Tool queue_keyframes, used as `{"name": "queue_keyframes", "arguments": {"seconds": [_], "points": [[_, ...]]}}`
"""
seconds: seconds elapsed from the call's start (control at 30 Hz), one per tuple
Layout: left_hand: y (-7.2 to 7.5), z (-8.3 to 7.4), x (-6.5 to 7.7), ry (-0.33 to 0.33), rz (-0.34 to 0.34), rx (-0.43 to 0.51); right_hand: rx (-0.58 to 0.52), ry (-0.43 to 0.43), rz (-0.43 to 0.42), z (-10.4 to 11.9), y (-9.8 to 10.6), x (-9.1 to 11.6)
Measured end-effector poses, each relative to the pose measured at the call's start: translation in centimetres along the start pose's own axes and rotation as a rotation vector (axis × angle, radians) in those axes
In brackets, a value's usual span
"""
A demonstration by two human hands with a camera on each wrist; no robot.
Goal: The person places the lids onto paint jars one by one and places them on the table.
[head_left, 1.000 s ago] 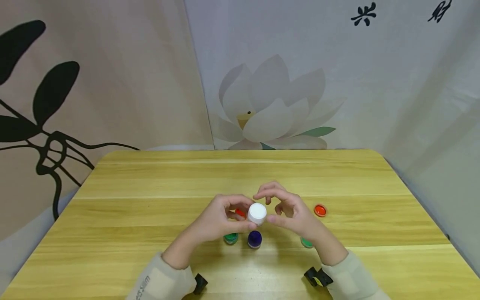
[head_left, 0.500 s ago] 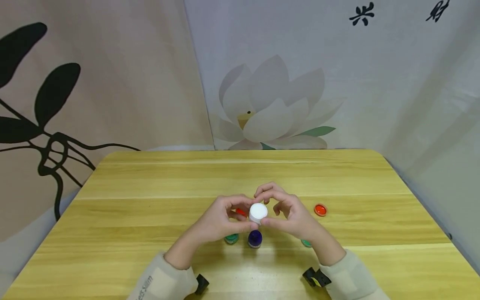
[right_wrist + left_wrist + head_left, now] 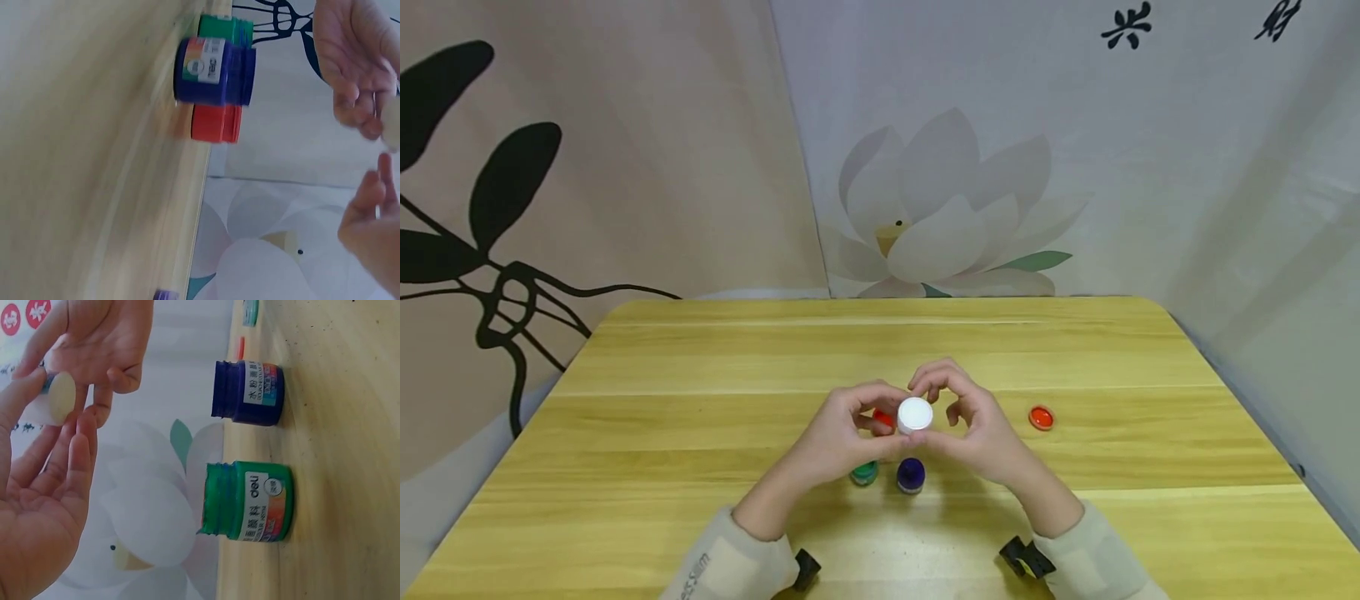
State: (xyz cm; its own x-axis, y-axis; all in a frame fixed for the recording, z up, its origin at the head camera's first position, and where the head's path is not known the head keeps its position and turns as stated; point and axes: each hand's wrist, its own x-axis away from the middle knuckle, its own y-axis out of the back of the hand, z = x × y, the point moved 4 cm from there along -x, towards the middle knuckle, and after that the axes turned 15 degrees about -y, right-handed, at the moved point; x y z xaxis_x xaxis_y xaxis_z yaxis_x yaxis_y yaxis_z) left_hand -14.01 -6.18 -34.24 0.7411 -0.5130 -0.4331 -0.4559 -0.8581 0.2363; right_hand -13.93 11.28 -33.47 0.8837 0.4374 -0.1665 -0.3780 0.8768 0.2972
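Note:
A white-topped paint jar is held up above the table, upright, between both hands. My left hand pinches it from the left with thumb and fingers. My right hand curves round its right side, thumb at the near side and index fingertip at the far rim. Part of a dark label shows on the jar in the left wrist view, and fingers cover much of the rest. Below stand an uncapped blue paint jar and an uncapped green paint jar. An uncapped red paint jar stands behind, partly hidden by my left fingers in the head view.
A red lid lies on the wooden table to the right. A green lid shows at the top of the left wrist view, and a small purple item at the bottom of the right one. A printed curtain hangs behind.
My right hand has come in from beside the white-topped jar to touch it, its thumb sliding left along the near side. The jar has risen slightly; my left hand keeps its hold.

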Motion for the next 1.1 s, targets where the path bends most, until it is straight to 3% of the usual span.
{"name": "queue_keyframes", "arguments": {"seconds": [0.13, 0.3, 0.47, 0.6, 0.73, 0.9, 1.1], "points": [[0.1, -0.3, 0.1, -0.013, 0.070, 0.018, -0.042, 0.037, 0.143, 0.1, 0.4, 0.0], [-0.4, -0.5, 0.3, -0.051, 0.199, 0.127, -0.126, 0.120, 0.339, 0.3, 0.9, 0.1], [-0.7, -0.7, 0.5, -0.104, 0.279, 0.176, -0.128, 0.199, 0.429, 1.0, 0.8, 0.3], [-0.7, -0.9, 0.4, -0.125, 0.282, 0.165, -0.103, 0.205, 0.420, 1.4, 0.7, 0.4], [-0.5, -0.9, 0.5, -0.094, 0.249, 0.147, -0.068, 0.153, 0.368, 1.3, 0.7, 0.6], [-0.3, -0.5, 0.5, -0.046, 0.178, 0.063, 0.004, 0.075, 0.249, 0.8, 0.7, 0.7], [-0.2, -0.3, 0.4, -0.045, 0.106, -0.034, 0.014, 0.042, 0.083, 0.3, 0.6, 0.5]]}}
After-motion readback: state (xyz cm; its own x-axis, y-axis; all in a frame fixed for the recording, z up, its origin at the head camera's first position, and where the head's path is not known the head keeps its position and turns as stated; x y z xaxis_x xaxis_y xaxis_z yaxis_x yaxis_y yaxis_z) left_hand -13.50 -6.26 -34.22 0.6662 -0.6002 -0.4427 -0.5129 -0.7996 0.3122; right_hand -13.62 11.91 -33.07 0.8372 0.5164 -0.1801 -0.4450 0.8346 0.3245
